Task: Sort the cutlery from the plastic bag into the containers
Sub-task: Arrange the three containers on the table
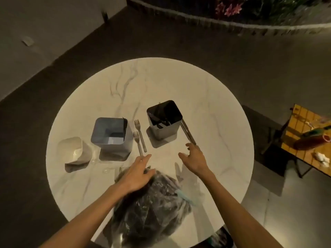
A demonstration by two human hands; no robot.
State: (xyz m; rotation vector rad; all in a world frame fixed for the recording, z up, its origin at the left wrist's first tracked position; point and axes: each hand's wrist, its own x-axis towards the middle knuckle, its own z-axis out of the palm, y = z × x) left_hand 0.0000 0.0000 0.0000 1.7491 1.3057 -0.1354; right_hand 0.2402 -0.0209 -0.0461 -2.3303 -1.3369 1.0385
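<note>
A clear plastic bag full of dark cutlery lies at the near edge of the round marble table. My left hand rests flat on the bag's top, fingers straight, its tip near the handle of one of two metal forks. These lie between a blue-grey square container and a black-lined container holding dark cutlery. A long metal piece lies right of the black container; my right hand touches its near end with straight fingers. A white container stands far left.
Clear plastic pieces lie in front of the white container. A small wooden side table with clutter stands to the right on the floor. Pink flowers grow behind a low border at the back.
</note>
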